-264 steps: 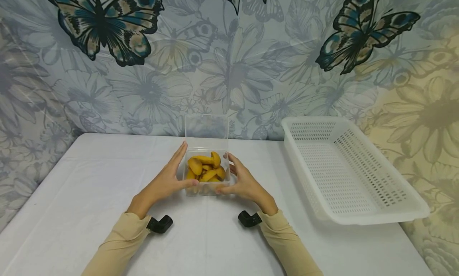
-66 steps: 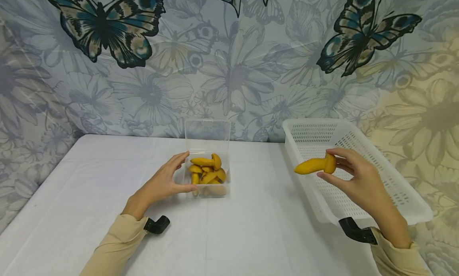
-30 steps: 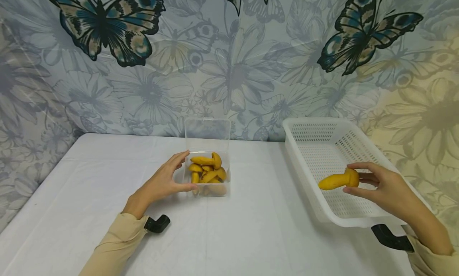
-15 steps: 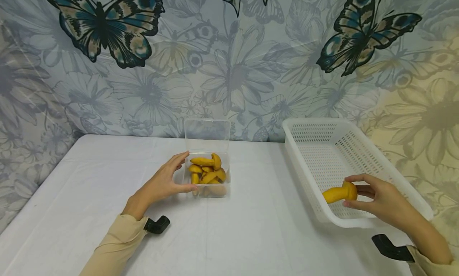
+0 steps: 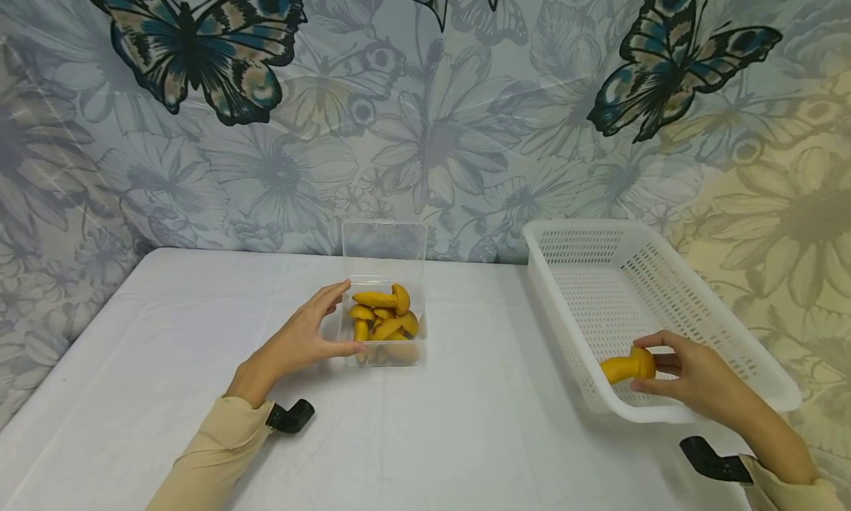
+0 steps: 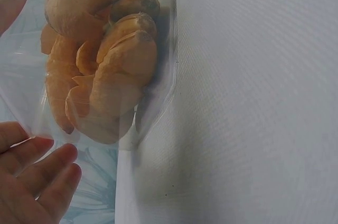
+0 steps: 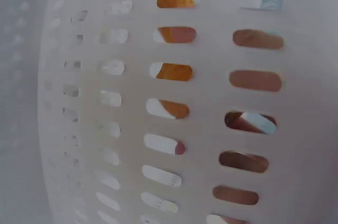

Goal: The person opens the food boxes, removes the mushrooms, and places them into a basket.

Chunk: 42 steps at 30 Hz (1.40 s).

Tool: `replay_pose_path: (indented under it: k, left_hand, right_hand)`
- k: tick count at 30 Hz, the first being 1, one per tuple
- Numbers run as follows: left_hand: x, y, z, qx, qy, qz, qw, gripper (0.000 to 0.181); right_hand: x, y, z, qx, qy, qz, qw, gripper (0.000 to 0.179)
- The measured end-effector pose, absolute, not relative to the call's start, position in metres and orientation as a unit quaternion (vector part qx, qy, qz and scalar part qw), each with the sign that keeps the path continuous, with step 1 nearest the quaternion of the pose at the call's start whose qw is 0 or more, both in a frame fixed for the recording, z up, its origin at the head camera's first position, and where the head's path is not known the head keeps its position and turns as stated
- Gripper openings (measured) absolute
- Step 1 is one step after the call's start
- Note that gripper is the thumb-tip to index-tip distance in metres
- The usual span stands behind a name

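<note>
My right grip [image 5: 691,374] pinching a yellow mushroom toy [image 5: 625,368] low inside the white basket [image 5: 671,415] near its front wall, my left grip [image 5: 302,337] spread, fingers resting against the clear box [image 5: 384,348] of yellow mushroom toys, both containers on the white bench [image 5: 432,437].

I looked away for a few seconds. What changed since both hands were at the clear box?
The right hand took one yellow toy mushroom from the clear box and lowered it into the white basket, still gripping it. The left hand stayed against the box.
</note>
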<state>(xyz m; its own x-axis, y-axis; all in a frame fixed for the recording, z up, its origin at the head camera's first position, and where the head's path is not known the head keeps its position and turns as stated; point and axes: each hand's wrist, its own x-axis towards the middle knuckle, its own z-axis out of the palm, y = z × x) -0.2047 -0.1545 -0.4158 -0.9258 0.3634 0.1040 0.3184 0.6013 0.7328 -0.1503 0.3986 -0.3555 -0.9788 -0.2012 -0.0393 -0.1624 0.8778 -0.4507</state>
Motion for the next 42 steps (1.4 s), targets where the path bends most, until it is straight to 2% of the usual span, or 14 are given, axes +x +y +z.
replay_pose_path:
  k: [11, 21, 31, 42]
  left_hand:
    - [-0.205, -0.154, -0.414, 0.197, 0.893, 0.403, 0.025, 0.104]
    - [-0.206, -0.155, -0.415, 0.196, 0.892, 0.406, 0.027, 0.104]
    - [-0.205, -0.155, -0.415, 0.191, 0.894, 0.405, 0.032, 0.105]
    - [-0.206, -0.155, -0.416, 0.19, 0.894, 0.405, 0.033, 0.105]
  right_hand:
    - [-0.156, 0.401, -0.359, -0.09, 0.967, -0.233, 0.059, 0.059]
    - [-0.156, 0.401, -0.358, -0.099, 0.966, -0.231, 0.055, 0.052]
    - [-0.156, 0.394, -0.353, -0.124, 0.969, -0.214, 0.004, 0.046]
    - [-0.149, 0.362, -0.326, -0.162, 0.962, -0.216, -0.047, 0.047]
